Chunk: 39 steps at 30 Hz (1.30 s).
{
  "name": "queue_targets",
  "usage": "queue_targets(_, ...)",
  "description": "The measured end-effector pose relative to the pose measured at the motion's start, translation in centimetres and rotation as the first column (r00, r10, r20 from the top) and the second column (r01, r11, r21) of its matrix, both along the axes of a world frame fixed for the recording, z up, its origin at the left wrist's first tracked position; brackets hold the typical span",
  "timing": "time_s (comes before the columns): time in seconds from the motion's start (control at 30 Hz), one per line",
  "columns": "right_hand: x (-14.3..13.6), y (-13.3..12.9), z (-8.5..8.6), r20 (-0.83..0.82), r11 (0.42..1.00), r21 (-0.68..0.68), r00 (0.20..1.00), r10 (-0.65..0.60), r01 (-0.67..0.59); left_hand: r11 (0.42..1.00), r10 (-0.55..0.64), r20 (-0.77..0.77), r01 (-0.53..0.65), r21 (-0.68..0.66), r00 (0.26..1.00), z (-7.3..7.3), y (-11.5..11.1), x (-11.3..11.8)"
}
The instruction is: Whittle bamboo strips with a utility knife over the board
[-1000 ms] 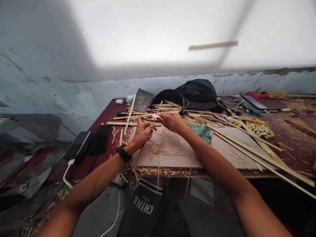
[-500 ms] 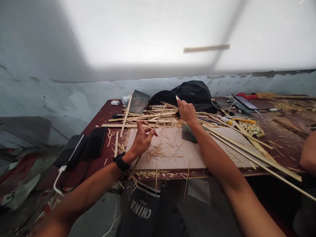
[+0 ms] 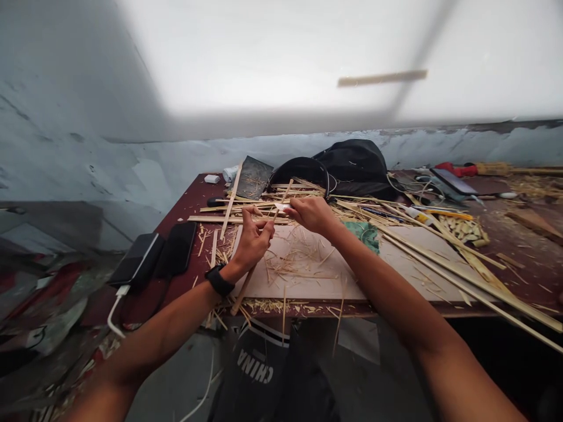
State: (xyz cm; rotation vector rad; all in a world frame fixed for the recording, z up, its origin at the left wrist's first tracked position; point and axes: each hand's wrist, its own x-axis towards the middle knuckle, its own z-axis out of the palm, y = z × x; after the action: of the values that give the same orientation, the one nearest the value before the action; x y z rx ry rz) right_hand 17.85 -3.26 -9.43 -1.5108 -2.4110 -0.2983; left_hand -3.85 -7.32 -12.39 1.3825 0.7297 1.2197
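My left hand (image 3: 253, 241), with a black watch on its wrist, is closed on a thin bamboo strip (image 3: 244, 289). The strip slants from the board's near edge up past my fingers. Closed in my right hand (image 3: 311, 213) is a small knife, its handle hidden by the fingers. Its short bright blade (image 3: 282, 206) lies at the strip just beyond my left fingertips; whether it cuts in, I cannot tell. Below both hands, thin shavings (image 3: 303, 258) are scattered over a pale board (image 3: 325, 287).
Long bamboo strips (image 3: 457, 269) stretch over the board's right side. A green crumpled piece (image 3: 363, 234) lies under my right forearm. Behind are a black bag (image 3: 356, 170) and a dark plate (image 3: 253, 176). A phone (image 3: 178, 249) and a power bank (image 3: 137, 258) lie at left.
My right hand has come down and left with the knife, from beyond the board to the strip by my left hand. The left hand keeps its hold. The view has shifted slightly.
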Motion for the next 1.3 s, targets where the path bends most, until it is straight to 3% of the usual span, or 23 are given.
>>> queue_targets(0.1,1.2,1.1,0.2,-0.07,0.978,0.041,0.977,-0.2,0.203,1.0,0.001,-0.014,-0.001,0.0,1.0,0.1,-1.1,0.1)
queue_targets(0.2,4.2,2.5,0.3,-0.159,0.871,0.03,0.862,-0.48,0.491,0.997,-0.072,-0.052,0.074,0.035,0.996,0.1,-2.2,0.4)
queue_targets(0.3,6.8,3.1,0.1,-0.185,0.827,0.018,0.815,-0.549,0.562,0.994,-0.099,-0.062,0.101,0.034,0.993,0.0,-2.1,0.5)
queue_targets(0.4,6.4,2.7,-0.1,-0.234,0.886,0.087,0.873,-0.427,0.456,0.999,-0.039,-0.062,0.04,0.013,0.997,-0.2,-1.1,0.3)
queue_targets(0.5,3.5,1.7,-0.3,-0.204,0.977,0.102,0.965,-0.162,0.186,1.0,0.0,-0.063,0.0,-0.007,0.998,-0.4,-0.1,-0.1)
queue_targets(0.6,0.5,0.7,-0.4,-0.123,0.999,0.045,0.992,0.015,-0.01,0.999,-0.012,-0.028,0.011,-0.032,1.0,-0.4,0.1,-0.3)
queue_targets(0.67,-0.4,0.5,-0.4,-0.1,0.999,0.036,0.995,-0.024,0.028,0.998,-0.037,0.006,0.037,-0.052,0.999,-0.3,-0.1,-0.2)
queue_targets(0.73,0.1,0.8,-0.3,-0.115,0.987,0.053,0.982,-0.148,0.155,0.996,-0.062,0.033,0.064,-0.067,0.998,-0.1,-0.5,-0.2)
queue_targets(0.87,3.7,2.2,-0.2,-0.153,0.897,0.042,0.89,-0.43,0.44,0.99,-0.129,0.036,0.131,-0.049,0.991,0.3,-1.3,0.1)
queue_targets(0.97,5.6,2.6,0.0,-0.18,0.86,0.051,0.852,-0.492,0.507,0.988,-0.151,0.034,0.152,-0.038,0.988,0.4,-1.4,0.3)
queue_targets(1.07,4.8,1.9,0.2,-0.233,0.912,0.107,0.902,-0.363,0.395,0.992,-0.113,0.024,0.114,-0.045,0.993,0.3,-0.9,0.2)
queue_targets(1.13,2.9,1.0,0.1,-0.191,0.975,0.101,0.965,-0.178,0.2,0.996,-0.078,0.016,0.078,-0.042,0.997,0.2,-0.4,0.0)
queue_targets(1.2,0.7,0.0,-0.1,-0.113,0.998,0.051,0.993,-0.015,0.021,0.998,-0.035,0.013,0.036,-0.044,0.999,0.2,0.0,-0.2)
queue_targets(1.3,-1.6,-1.0,-0.4,-0.045,1.0,0.01,0.999,0.013,-0.012,0.996,0.001,0.028,0.002,-0.09,1.0,0.5,0.0,-0.4)
